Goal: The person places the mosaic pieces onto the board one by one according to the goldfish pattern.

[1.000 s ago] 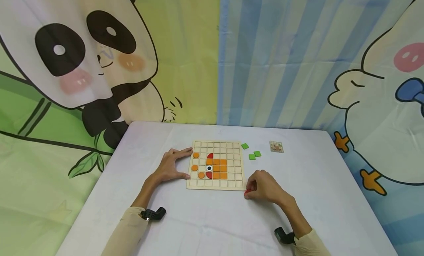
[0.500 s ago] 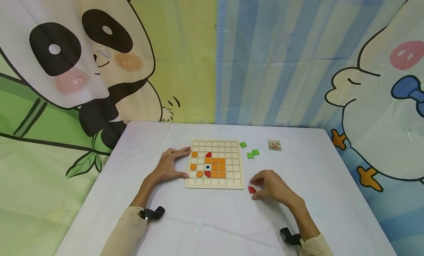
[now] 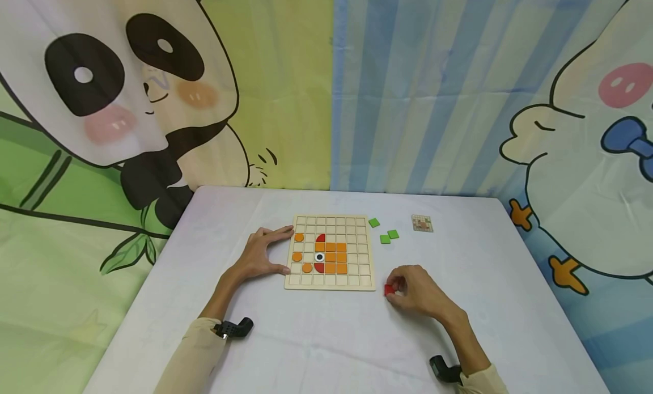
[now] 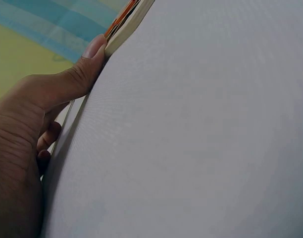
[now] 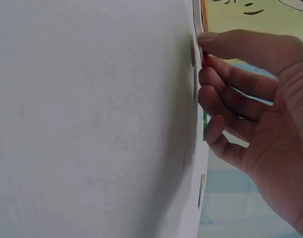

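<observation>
A pale wooden grid board (image 3: 357,280) lies on the white table. My left hand (image 3: 257,255) rests at its left edge, thumb and forefinger spread apart; the left wrist view shows the thumb (image 4: 94,49) against the board's side. On the board are several orange squares (image 3: 330,258), 3 orange discs (image 3: 307,267), a black-and-white eye piece (image 3: 319,257) and red quarter-round pieces (image 3: 320,238). Right of the board's near corner, my right hand (image 3: 418,292) pinches a red quarter-round tile (image 3: 389,290) between thumb and fingers, low over the table. The fingers partly hide that tile.
Beyond my right hand, 3 green square tiles (image 3: 385,239) lie beside the board's right edge. A small patterned card (image 3: 422,223) is farther right. A printed curtain (image 3: 408,88) hangs behind the table's back edge.
My right hand drew the red tile rightward off the board's corner, let it go with fingers apart, and now pinches it again. My left hand stays at the board's edge.
</observation>
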A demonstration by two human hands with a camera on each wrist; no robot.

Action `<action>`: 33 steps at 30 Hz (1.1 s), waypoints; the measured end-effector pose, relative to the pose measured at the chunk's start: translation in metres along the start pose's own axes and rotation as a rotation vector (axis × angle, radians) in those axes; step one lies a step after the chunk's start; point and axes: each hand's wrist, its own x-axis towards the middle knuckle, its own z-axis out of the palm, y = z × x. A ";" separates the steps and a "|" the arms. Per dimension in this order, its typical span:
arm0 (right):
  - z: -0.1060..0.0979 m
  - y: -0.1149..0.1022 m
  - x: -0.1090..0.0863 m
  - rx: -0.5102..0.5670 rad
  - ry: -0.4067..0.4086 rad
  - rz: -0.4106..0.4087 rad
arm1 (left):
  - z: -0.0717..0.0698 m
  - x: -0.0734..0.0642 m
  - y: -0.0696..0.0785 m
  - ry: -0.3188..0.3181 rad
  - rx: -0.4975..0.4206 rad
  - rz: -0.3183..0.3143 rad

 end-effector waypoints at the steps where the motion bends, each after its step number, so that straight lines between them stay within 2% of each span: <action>1: 0.000 -0.001 0.001 -0.003 0.015 -0.001 | 0.000 0.000 0.000 0.002 0.002 0.002; 7: 0.003 -0.007 0.015 0.050 0.107 -0.065 | -0.002 -0.001 0.002 0.011 0.004 0.008; 14: 0.014 -0.016 0.038 0.064 0.101 -0.140 | -0.002 -0.001 0.003 0.005 -0.002 0.001; 17: 0.019 -0.020 0.048 0.069 0.090 -0.127 | -0.001 -0.001 0.003 -0.003 0.000 -0.006; 24: 0.025 -0.027 0.062 0.111 0.047 -0.030 | 0.001 0.001 0.003 -0.020 0.000 -0.022; 33: 0.022 -0.027 0.066 0.107 0.041 -0.057 | -0.001 0.000 0.002 -0.008 0.011 -0.014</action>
